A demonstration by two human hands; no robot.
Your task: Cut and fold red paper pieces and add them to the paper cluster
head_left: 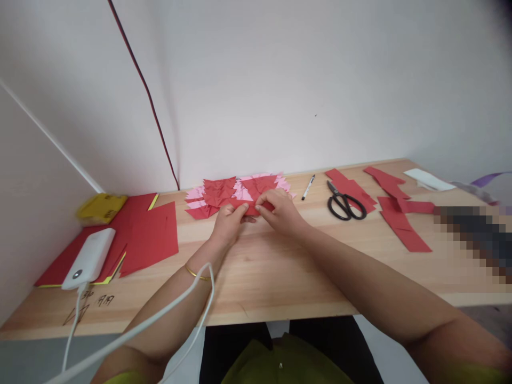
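Note:
Between my two hands is a piece of red paper (248,208), held just above the wooden table. My left hand (230,221) pinches its left part, thumb on top and fingers beneath. With thumb and fingertips pressed together, my right hand (280,212) grips the right end. Fingers cover much of the paper, so its full shape is hidden. Right behind my hands lie several folded red paper pieces (219,191) and pink paper pieces (195,198) with pointed, zigzag edges, overlapping in a pile near the wall.
Black-handled scissors (346,205) rest partly on red paper strips (362,196); a marker (308,188) lies nearby. To the left, a white power bank (90,256) and yellow packet (102,208) sit on red paper sheets (154,240). A white cable (160,309) crosses before my left forearm.

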